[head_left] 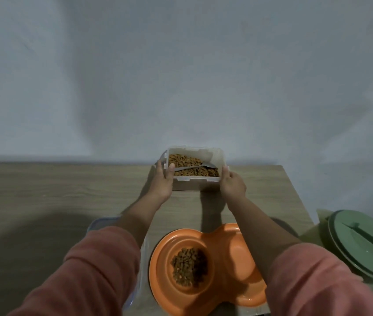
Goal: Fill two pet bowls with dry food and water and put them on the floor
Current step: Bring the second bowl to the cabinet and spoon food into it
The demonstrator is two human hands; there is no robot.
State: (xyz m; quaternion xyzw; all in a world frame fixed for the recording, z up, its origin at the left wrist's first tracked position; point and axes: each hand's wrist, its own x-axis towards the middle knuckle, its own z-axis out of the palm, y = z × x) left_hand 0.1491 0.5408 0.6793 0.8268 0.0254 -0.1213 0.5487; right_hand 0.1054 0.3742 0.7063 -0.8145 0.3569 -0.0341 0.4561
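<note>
An orange double pet bowl sits at the table's near edge. Its left well holds brown dry food; its right well looks bare and is partly hidden by my right arm. Farther back, a clear plastic container of dry food with a grey spoon lying in it is held just above the table. My left hand grips its left side, thumb over the rim. My right hand holds its right corner.
The wooden table stands against a pale wall. A clear lid with a blue rim lies under my left forearm. A green round lid or bin stands off the table's right edge.
</note>
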